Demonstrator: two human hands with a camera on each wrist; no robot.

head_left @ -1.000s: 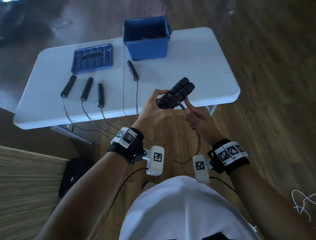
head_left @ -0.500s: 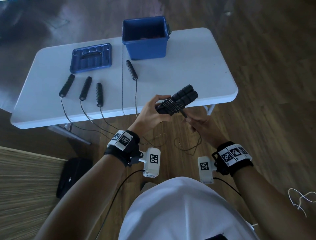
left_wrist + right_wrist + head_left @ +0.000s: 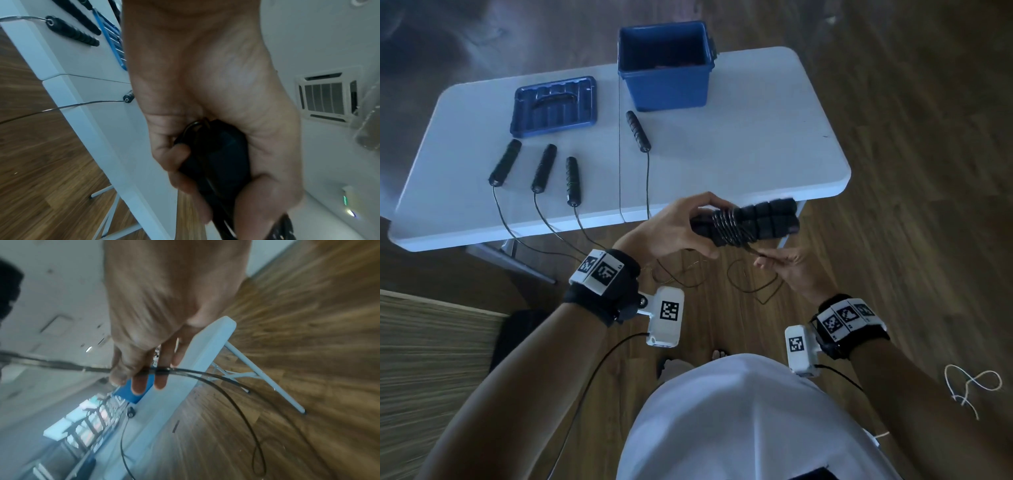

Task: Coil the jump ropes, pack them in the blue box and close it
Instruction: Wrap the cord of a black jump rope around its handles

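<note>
My left hand (image 3: 671, 233) grips a pair of black jump-rope handles (image 3: 763, 219) held side by side, with rope wound round their middle (image 3: 729, 224). The same handles show dark inside that fist (image 3: 218, 155). Just below them my right hand (image 3: 787, 267) pinches the loose rope (image 3: 185, 369), whose slack loops down over the floor (image 3: 753, 284). The open blue box (image 3: 666, 73) stands at the table's far edge. Its blue lid (image 3: 554, 106) lies flat to the left. Several more black handles (image 3: 542, 168) lie on the white table (image 3: 739, 150), their ropes hanging over the near edge.
A lone handle (image 3: 638, 132) lies just in front of the box. A black bag (image 3: 517, 335) sits on the wooden floor under the table's left side. A white cord (image 3: 969, 387) lies on the floor at the right.
The handle bundle has turned from slanting up-right to nearly level and sits lower. My right hand has moved under it with the rope, and the hanging slack has shortened.
</note>
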